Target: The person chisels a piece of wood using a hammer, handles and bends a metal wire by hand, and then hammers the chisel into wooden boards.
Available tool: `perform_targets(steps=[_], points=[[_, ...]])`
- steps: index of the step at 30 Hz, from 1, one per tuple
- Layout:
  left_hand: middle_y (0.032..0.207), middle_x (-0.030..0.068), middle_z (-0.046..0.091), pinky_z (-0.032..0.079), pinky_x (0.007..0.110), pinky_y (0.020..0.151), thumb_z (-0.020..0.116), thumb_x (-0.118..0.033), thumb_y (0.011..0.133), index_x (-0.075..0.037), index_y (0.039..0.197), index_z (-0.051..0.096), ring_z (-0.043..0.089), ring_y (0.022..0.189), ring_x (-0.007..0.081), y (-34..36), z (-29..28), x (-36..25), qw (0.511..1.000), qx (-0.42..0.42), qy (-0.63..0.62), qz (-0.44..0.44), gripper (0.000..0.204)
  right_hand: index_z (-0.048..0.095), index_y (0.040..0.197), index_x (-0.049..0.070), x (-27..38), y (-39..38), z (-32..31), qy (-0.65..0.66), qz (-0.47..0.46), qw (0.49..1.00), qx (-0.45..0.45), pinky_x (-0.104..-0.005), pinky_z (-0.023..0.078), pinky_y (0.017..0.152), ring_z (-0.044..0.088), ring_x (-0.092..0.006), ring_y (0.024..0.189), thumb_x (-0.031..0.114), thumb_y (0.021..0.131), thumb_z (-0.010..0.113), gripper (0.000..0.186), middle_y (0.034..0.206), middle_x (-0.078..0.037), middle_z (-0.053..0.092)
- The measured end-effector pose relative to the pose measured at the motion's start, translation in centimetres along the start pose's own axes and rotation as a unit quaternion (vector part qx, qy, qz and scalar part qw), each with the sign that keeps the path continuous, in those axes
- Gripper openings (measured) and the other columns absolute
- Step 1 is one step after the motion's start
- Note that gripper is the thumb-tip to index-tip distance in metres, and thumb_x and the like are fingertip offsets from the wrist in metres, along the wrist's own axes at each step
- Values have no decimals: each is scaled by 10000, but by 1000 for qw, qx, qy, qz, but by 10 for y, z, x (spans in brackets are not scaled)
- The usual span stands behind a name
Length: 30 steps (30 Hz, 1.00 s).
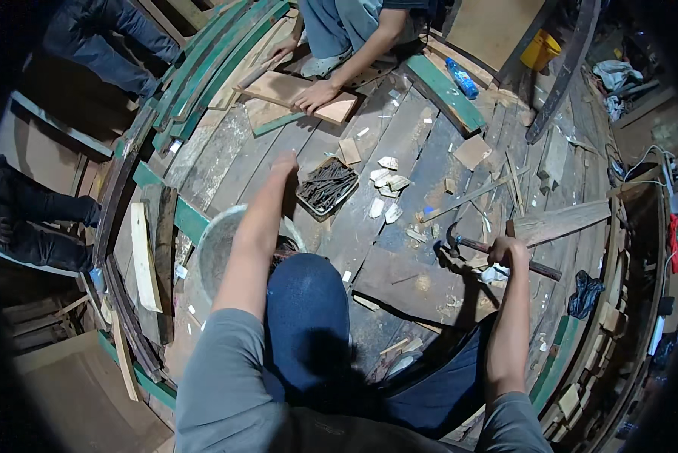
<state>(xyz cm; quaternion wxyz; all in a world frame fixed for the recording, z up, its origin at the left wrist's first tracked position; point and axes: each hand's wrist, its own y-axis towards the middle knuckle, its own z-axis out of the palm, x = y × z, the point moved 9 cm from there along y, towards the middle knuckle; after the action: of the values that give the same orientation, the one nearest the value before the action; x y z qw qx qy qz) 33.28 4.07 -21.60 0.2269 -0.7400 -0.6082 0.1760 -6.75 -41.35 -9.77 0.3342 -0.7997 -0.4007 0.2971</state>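
On the plank floor (pixel 403 128), ahead of the bent knee, stands a shallow tray (pixel 342 200) full of dark pieces that look like nails (pixel 325 183). This tray lies to the right of the left hand (pixel 285 161) and slightly closer to the body, so the left hand is much nearer to it than the right hand (pixel 510 252). Whether the left fingers are together or apart, I cannot tell. The right fingers are wrapped around the handle of a hammer (pixel 471 244); its long axis slants from the head, at left and farther away, to the handle end, at right and nearer. Pale wood pieces (pixel 398 183) lie between tray and hammer.
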Motion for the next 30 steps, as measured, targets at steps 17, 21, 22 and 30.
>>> perform_targets(steps=[17, 21, 22, 30], points=[[1012, 160, 618, 493, 398, 789, 424, -166, 853, -58, 1014, 621, 605, 941, 306, 21, 17, 23, 994, -107, 12, -17, 276, 661, 849, 30, 22, 5, 10, 19, -48, 999, 15, -373, 499, 692, 629, -290, 816, 270, 607, 663, 341, 889, -181, 637], [993, 168, 624, 497, 387, 780, 621, -159, 711, -34, 937, 654, 607, 935, 299, -4, 8, -32, 998, -21, 33, 49, 261, 662, 833, 32, -7, 4, 13, 25, -14, 1000, 12, -376, 500, 693, 627, -288, 816, 271, 597, 657, 336, 885, -187, 630], [946, 167, 635, 505, 382, 743, 642, -145, 680, -34, 893, 665, 624, 884, 287, -6, 1, -27, 997, -4, 24, 67, 242, 664, 830, 40, 0, -1, 6, 18, -25, 1000, -5, -377, 500, 694, 626, -290, 822, 271, 605, 643, 323, 886, -183, 628], [789, 145, 659, 510, 363, 620, 693, -109, 605, -40, 796, 678, 651, 710, 249, -18, 6, -2, 992, 2, 53, 111, 204, 649, 880, 38, 7, 30, 16, 42, -29, 999, -16, -360, 498, 709, 621, -299, 844, 226, 623, 612, 321, 923, -186, 621]])
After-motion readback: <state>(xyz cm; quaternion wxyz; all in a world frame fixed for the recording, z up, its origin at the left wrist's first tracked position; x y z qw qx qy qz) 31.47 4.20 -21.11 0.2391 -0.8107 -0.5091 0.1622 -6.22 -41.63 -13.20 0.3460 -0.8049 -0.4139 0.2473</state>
